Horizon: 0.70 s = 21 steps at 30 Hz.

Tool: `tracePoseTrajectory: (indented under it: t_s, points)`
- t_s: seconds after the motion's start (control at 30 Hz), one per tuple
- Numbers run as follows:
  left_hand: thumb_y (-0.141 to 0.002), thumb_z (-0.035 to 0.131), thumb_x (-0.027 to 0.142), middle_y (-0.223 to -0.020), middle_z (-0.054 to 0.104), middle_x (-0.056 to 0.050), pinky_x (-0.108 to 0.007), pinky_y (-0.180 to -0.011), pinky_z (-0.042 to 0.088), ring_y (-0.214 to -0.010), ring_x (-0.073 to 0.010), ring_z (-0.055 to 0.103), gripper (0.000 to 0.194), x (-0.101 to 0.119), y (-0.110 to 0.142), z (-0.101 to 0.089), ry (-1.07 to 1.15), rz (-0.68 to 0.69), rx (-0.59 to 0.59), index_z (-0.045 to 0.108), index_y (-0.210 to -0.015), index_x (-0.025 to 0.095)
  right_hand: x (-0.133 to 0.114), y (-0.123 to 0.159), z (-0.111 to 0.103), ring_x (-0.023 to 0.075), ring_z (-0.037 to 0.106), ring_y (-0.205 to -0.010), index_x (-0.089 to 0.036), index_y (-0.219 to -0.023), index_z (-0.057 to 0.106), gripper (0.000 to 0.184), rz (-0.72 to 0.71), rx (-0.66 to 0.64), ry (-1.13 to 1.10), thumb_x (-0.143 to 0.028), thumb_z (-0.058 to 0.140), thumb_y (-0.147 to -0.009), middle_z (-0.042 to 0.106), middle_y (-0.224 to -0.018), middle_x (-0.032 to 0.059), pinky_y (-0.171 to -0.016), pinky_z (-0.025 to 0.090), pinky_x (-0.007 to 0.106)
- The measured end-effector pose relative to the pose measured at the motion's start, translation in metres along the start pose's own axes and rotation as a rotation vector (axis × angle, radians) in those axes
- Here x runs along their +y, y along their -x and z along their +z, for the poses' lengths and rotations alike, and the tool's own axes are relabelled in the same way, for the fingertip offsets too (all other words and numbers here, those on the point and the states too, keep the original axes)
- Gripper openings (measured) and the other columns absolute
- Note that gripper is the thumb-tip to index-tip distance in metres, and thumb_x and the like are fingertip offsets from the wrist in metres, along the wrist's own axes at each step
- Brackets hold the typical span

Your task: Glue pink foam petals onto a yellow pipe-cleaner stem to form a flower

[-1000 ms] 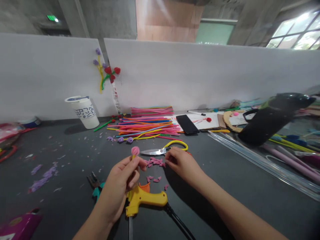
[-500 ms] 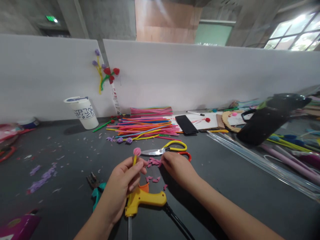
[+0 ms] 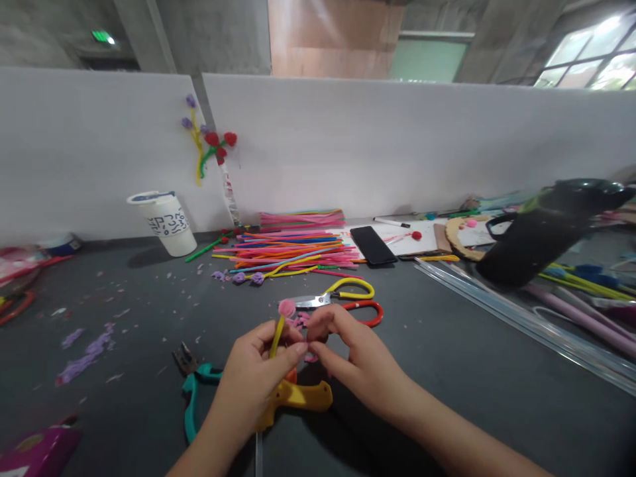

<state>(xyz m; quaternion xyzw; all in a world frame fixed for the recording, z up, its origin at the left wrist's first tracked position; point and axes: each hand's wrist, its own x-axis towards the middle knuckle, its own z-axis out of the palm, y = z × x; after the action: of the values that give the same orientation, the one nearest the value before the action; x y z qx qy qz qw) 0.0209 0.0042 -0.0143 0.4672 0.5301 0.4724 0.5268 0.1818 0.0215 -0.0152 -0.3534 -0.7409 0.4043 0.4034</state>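
My left hand is closed around a yellow pipe cleaner stem topped by a pink fuzzy ball. Beside its thumb, my right hand pinches a small pink pipe cleaner piece, mostly hidden by the fingertips. Other pink cut pieces lie on the table behind the hands. Below them rests a yellow glue gun, partly covered by my left hand. Just beyond are scissors with one yellow and one red handle loop.
Teal pliers lie left of my left arm. Colored pipe cleaners are piled at the back, near a phone. A white cup stands back left, a dark jug right. Clear glue sticks lie at right.
My right hand has come from the pink pieces toward my left fingertips. The left hand has shifted slightly right with the stem, whose ball now leans right.
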Motion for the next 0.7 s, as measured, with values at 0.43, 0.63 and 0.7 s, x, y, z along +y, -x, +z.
tracePoseTrajectory:
  t_s: [0.43, 0.63, 0.7]
  points:
    - [-0.07, 0.068, 0.027, -0.059, 0.054, 0.003, -0.023, -0.053, 0.038, -0.056, -0.0137, 0.048, 0.014, 0.003, 0.007, -0.001, -0.134, 0.206, 0.018, 0.063, -0.059, 0.02, -0.007, 0.001, 0.001, 0.014, 0.055, -0.074, -0.02, -0.076, 0.064, 0.003, 0.101, 0.077, -0.219, -0.019, 0.063, -0.078, 0.061, -0.076, -0.001, -0.072, 0.044, 0.027]
    - [-0.066, 0.069, 0.027, -0.056, 0.05, 0.004, -0.021, -0.049, 0.035, -0.051, -0.0108, 0.043, 0.013, 0.01, 0.012, 0.007, 0.018, 0.081, 0.071, 0.063, -0.059, 0.018, -0.006, 0.001, 0.002, 0.0123, 0.051, -0.067, -0.02, -0.072, 0.064, 0.005, 0.173, 0.06, -0.289, -0.021, 0.064, -0.077, 0.057, -0.071, -0.0022, -0.062, 0.043, 0.024]
    - [-0.065, 0.069, 0.027, -0.053, 0.048, 0.005, -0.021, -0.048, 0.033, -0.048, -0.01, 0.042, 0.015, 0.009, 0.012, 0.007, 0.029, 0.088, 0.076, 0.061, -0.057, 0.018, -0.005, 0.001, 0.003, 0.011, 0.05, -0.063, -0.02, -0.073, 0.063, 0.004, 0.195, 0.046, -0.327, -0.021, 0.065, -0.076, 0.056, -0.071, -0.0026, -0.059, 0.041, 0.023]
